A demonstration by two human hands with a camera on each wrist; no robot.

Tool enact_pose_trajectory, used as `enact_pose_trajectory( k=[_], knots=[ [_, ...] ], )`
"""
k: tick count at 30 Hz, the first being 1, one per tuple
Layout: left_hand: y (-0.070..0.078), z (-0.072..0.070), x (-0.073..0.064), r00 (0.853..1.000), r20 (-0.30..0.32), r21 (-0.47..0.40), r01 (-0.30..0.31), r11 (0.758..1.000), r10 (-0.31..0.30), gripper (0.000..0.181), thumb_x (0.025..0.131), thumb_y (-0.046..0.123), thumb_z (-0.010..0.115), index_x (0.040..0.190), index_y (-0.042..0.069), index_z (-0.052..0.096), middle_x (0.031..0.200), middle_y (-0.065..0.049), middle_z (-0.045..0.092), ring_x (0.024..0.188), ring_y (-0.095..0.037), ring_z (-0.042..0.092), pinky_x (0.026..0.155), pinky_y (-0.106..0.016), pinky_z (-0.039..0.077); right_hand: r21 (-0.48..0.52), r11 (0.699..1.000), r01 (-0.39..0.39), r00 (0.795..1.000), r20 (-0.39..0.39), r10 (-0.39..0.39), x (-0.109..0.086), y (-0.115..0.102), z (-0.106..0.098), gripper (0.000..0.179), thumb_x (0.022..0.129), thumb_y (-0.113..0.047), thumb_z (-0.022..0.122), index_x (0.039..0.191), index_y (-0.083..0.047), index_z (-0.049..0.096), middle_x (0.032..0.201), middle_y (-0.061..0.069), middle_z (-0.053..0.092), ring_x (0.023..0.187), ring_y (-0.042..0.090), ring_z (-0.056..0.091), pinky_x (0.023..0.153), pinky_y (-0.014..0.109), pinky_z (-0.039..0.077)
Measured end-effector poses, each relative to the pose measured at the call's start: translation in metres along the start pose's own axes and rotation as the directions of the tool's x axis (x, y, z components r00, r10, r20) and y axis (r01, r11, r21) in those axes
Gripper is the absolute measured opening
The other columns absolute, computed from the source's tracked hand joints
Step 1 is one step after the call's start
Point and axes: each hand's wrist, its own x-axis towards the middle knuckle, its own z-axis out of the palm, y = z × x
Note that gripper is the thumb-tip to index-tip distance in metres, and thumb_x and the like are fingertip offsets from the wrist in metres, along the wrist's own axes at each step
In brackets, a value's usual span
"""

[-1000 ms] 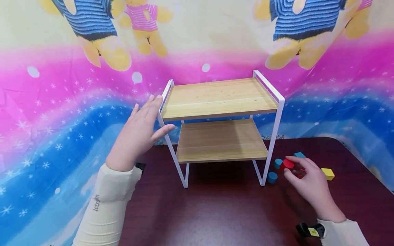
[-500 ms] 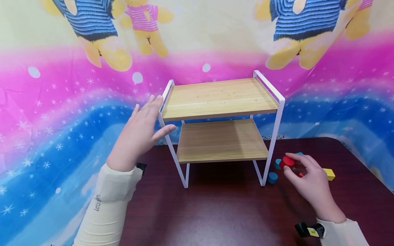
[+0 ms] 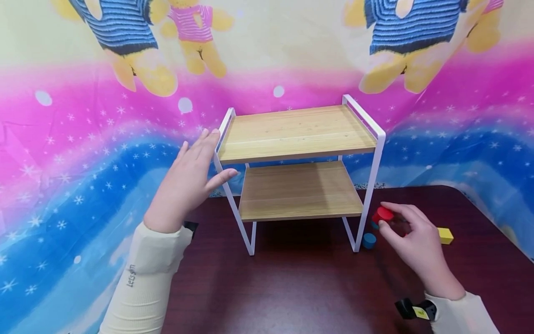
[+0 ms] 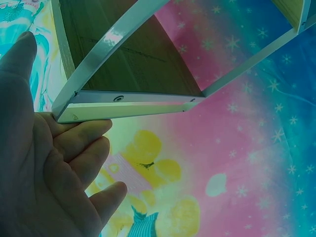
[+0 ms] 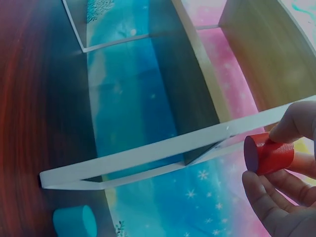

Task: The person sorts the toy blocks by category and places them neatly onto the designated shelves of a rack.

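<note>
A red cylinder block is pinched between the thumb and fingers of my right hand. The right wrist view shows that red block held beside the shelf's white metal side frame. My left hand has its fingers extended at the upper left corner of the two-tier wooden shelf, thumb spread apart. In the left wrist view, the fingers lie right at the white frame's corner. A blue cylinder block stands by the shelf's right foot; another blue one is mostly hidden behind the red block.
On the dark red-brown table, a yellow block lies to the right of my right hand, which partly covers other small blocks. The lower shelf board sits under the top one. A printed cloth backdrop hangs behind.
My right hand has lifted the red cylinder block slightly and carried it left towards the shelf, so it now overlaps the rear blue cylinder block. The left hand has stayed put.
</note>
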Motion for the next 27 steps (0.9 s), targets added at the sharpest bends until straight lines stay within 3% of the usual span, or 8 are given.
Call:
enact_pose_trajectory(
  k=[27],
  knots=[
    [0.0, 0.001, 0.001, 1.0, 0.005, -0.01, 0.014, 1.0, -0.014, 0.091, 0.096, 0.054, 0.063, 0.163, 0.011, 0.02, 0.167, -0.012, 0.025, 0.156, -0.025, 0.012, 0.125, -0.053, 0.007, 0.079, 0.995, 0.063, 0.997, -0.044, -0.06, 0.008, -0.034, 0.002, 0.052, 0.076, 0.008, 0.083, 0.126, -0.004, 0.07, 0.115, 0.013, 0.067, 0.096, -0.011, 0.052, 0.081, -0.001, 0.042]
  ],
)
